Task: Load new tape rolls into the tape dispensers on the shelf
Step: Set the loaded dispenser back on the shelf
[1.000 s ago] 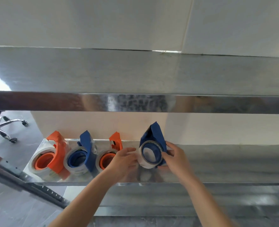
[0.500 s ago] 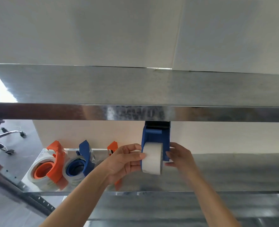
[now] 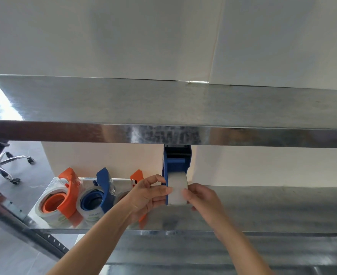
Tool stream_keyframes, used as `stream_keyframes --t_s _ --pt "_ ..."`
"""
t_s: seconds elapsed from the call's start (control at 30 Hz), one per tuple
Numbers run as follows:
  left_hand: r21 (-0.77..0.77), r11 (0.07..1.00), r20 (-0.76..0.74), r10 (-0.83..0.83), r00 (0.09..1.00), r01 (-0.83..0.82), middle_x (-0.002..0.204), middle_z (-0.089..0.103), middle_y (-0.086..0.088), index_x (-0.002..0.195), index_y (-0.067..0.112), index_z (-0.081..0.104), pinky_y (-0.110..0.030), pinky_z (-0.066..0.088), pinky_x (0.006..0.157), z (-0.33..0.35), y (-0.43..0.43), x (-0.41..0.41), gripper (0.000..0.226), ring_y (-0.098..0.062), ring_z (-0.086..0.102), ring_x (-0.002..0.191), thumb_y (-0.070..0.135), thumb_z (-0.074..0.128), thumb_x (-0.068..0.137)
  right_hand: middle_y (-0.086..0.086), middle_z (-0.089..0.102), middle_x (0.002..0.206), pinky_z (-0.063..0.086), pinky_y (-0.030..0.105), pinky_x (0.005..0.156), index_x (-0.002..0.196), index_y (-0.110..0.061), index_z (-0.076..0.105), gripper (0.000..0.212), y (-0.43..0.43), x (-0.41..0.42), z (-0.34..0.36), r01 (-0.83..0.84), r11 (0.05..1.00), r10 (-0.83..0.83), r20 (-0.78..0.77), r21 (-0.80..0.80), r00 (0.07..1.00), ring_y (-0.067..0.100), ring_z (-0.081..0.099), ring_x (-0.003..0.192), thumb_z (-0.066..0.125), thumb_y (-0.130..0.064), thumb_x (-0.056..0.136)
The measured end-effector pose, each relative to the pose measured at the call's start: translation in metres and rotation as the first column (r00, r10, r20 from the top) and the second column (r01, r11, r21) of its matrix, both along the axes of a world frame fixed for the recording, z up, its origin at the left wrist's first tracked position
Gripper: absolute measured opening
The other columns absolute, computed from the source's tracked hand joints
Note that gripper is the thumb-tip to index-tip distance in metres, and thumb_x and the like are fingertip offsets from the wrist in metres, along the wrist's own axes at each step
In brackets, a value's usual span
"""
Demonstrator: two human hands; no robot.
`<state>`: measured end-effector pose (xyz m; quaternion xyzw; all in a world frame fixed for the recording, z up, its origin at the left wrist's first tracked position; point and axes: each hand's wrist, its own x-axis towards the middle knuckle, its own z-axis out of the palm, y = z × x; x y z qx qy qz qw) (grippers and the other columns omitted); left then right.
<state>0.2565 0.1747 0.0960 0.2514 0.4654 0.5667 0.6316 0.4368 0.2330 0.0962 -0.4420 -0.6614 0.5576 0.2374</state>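
Four dispensers: we count them at the shelf (image 3: 272, 209); places below run from the held blue dispenser (image 3: 176, 163).
Far left: an orange dispenser (image 3: 68, 193) and a second blue dispenser (image 3: 102, 193) lie loaded.
Just left: a third dispenser (image 3: 137, 176), orange, mostly hidden behind our left hand (image 3: 145, 197); loaded or not, we cannot tell.
Left hand: grips the held blue dispenser's side.
Inside it: the tape roll (image 3: 176, 192), seated.
Just right: our right hand (image 3: 203, 197) pinches that roll's edge.
Left to do: threading, we judge; the upper shelf (image 3: 163, 133) cuts off the cutter end.
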Motion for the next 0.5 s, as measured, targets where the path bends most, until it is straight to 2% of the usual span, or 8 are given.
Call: stream_keyframes --t_s 0.07,0.17,0.37,0.5 --pt "-0.013 1.000 0.002 -0.011 1.000 0.011 0.076 0.073 -0.011 0.078 0.011 0.063 -0.029 0.059 0.062 -0.003 -0.002 0.003 0.018 -0.021 0.072 0.069 -0.003 0.070 0.068 -0.001 0.072 0.081 0.051 0.023 0.071 0.086 -0.017 0.070 0.016 -0.004 -0.006 0.000 0.008 1.000 -0.008 -0.052 -0.001 0.999 0.005 0.063 0.074 0.071 -0.033 0.083" --pt "-0.023 1.000 0.010 -0.019 1.000 0.019 0.080 0.074 -0.013 0.078 0.011 0.064 -0.029 0.060 0.063 -0.009 -0.005 0.003 0.017 -0.023 0.073 0.072 -0.003 0.068 0.069 -0.014 0.063 0.058 0.044 0.011 0.056 0.071 -0.020 0.065 0.015 -0.005 -0.009 -0.003 0.019 1.000 -0.020 -0.089 -0.006 0.996 -0.003 0.056 0.057 0.075 -0.025 0.080" --pt "-0.047 0.998 0.034 -0.031 0.999 0.033 0.094 0.072 -0.019 0.084 0.009 0.065 -0.034 0.058 0.072 -0.021 -0.008 0.002 0.017 -0.026 0.072 0.082 -0.003 0.069 0.072 -0.011 0.059 0.059 0.045 0.022 0.061 0.070 -0.018 0.062 0.022 -0.005 -0.006 -0.013 0.025 1.000 -0.025 -0.029 0.017 0.999 0.003 0.054 0.059 0.076 -0.033 0.078" --pt "-0.071 0.997 0.039 -0.027 0.999 0.029 0.095 0.071 -0.019 0.085 0.009 0.066 -0.037 0.057 0.077 -0.024 -0.008 0.001 0.019 -0.028 0.071 0.084 -0.001 0.071 0.070 0.003 0.056 0.061 0.044 0.026 0.062 0.072 -0.004 0.061 0.036 -0.003 -0.002 -0.017 0.035 0.999 -0.036 0.031 0.042 0.999 0.011 0.052 0.059 0.075 -0.037 0.078"
